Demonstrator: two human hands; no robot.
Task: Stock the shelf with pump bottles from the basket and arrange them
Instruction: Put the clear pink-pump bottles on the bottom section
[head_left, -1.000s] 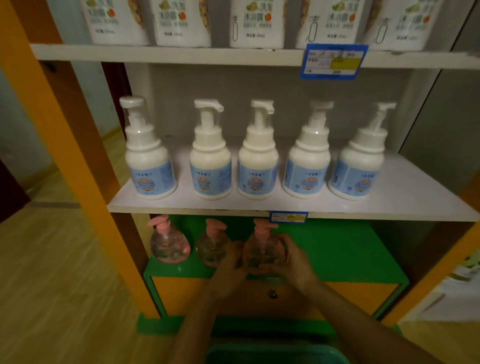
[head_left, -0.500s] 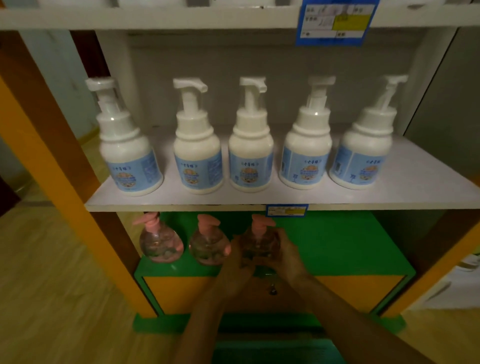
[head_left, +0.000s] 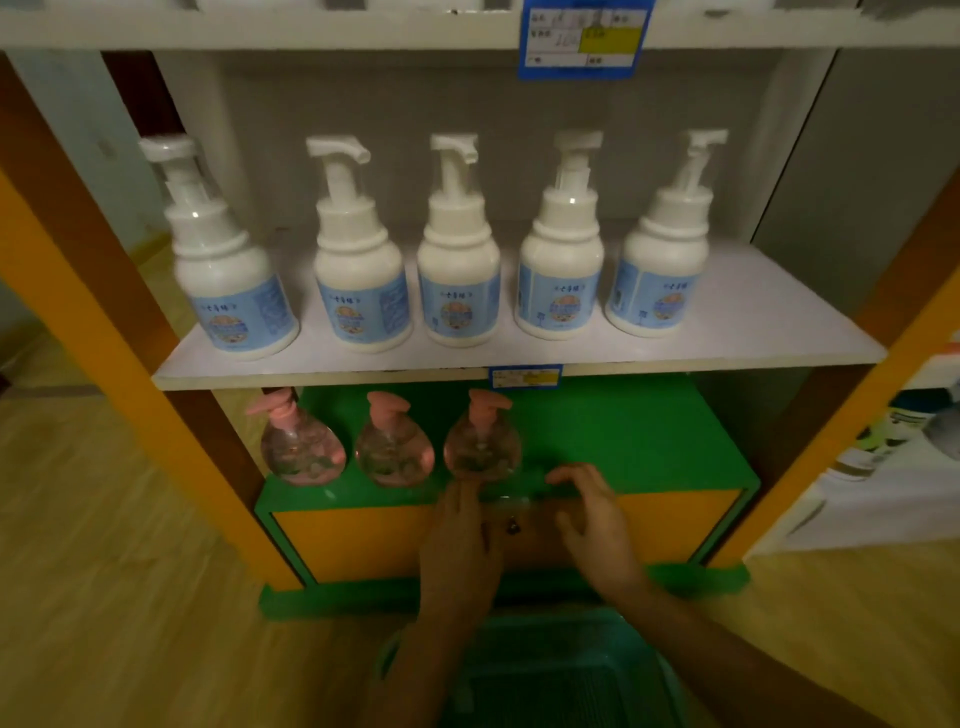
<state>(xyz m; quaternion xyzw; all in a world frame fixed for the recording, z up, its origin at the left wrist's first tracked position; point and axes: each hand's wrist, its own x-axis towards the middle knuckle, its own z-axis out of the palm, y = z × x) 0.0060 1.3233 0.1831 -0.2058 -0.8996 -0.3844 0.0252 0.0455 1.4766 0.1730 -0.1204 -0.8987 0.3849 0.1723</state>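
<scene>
At the base of the third pink pump bottle (head_left: 482, 449), the fingertips (head_left: 466, 488) of the left hand (head_left: 460, 535) lie straight and slack, touching the clear belly or just short of it, I cannot tell which, and they grip nothing; the right hand (head_left: 597, 519) sits just beside, its fingers (head_left: 569, 475) spread and loose, apart from the bottle and equally empty; the bottle stands upright on its own near the front edge of the green shelf (head_left: 639, 447), rightmost in a row with the first pink bottle (head_left: 303, 452) and the second pink bottle (head_left: 394, 452); my worry is that round belly on a small foot so close to the lip, since a knuckle brushing it on the way back could roll it forward off the edge; its pump head sits close under the white shelf board (head_left: 753, 358), so I judge a careless lift would knock it there; the gaps in the row are narrow, so a nudge sideways may topple the neighbours; below, between the forearms, the basket (head_left: 561, 675) is too dim for me to count what remains.
</scene>
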